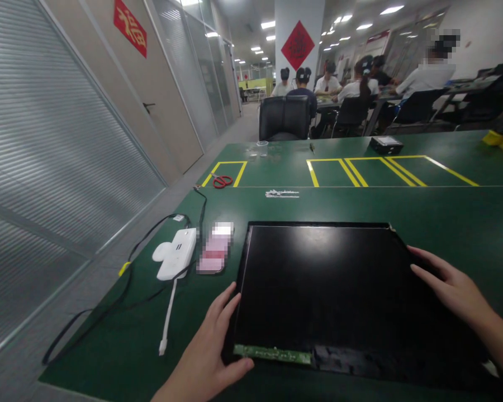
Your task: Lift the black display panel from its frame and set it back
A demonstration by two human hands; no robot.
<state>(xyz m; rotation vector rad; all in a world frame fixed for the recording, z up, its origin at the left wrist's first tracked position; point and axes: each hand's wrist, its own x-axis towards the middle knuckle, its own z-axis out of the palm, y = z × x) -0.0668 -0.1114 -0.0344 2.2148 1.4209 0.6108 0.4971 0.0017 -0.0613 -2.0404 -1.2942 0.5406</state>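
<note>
A dark flat display panel (318, 285) lies face up in front of me, a narrow green circuit board strip (272, 354) along its near left edge. My left hand (216, 346) grips the panel's left side, fingers along the edge and thumb at the near left corner. At the right edge, my right hand (455, 287) holds the opposite side with its fingers against the frame. Its thumb and the panel's near right corner are hard to make out. The panel seems to rest on the green table (209, 312).
Left of the panel are a blurred pink phone (216, 251), a white power bank (180, 254) with a white cable (167, 321), and a black cord (129, 279). Farther off are red-handled scissors (222, 181), yellow tape outlines (314, 173) and a black box (386, 145). Several people sit behind.
</note>
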